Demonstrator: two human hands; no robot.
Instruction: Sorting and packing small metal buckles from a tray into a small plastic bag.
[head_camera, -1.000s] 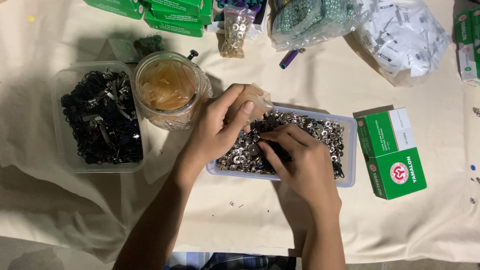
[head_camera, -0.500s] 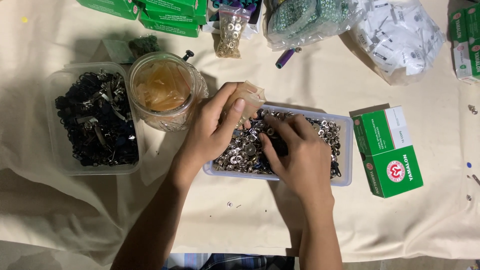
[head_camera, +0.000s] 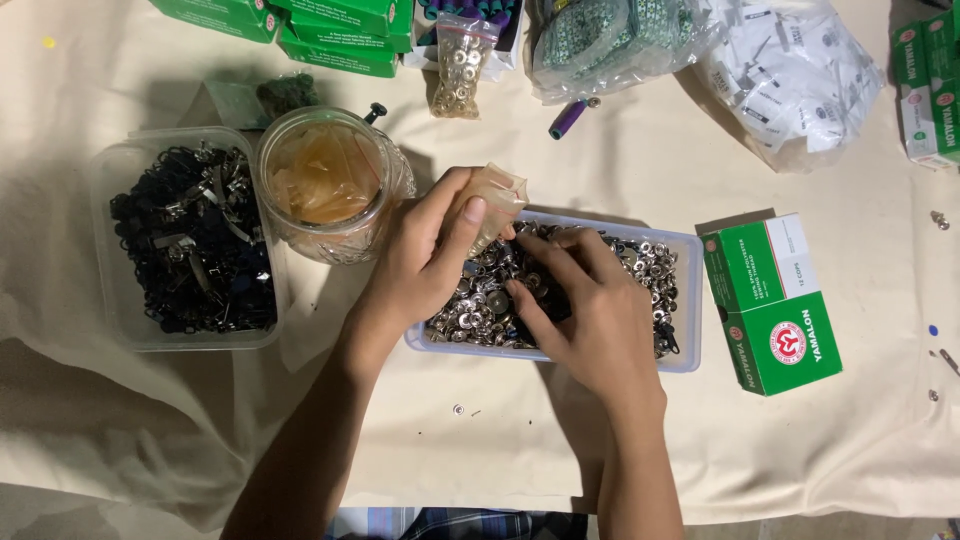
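Pinched between thumb and fingers, a small crumpled clear plastic bag (head_camera: 497, 200) sits in the left hand (head_camera: 425, 262) at the back-left corner of the shallow clear plastic tray (head_camera: 688, 300) heaped with silver metal snap buttons (head_camera: 480, 305), while the right hand (head_camera: 585, 310) presses down into that heap, fingers curled among the pieces, though whether it has hold of any I cannot tell. Just left of the tray stands a round glass jar stuffed with amber plastic bags (head_camera: 325, 180), then a clear tub of black clips (head_camera: 190, 240), and a green cardboard box (head_camera: 775, 305) lies to the right on the cream cloth (head_camera: 500, 450).
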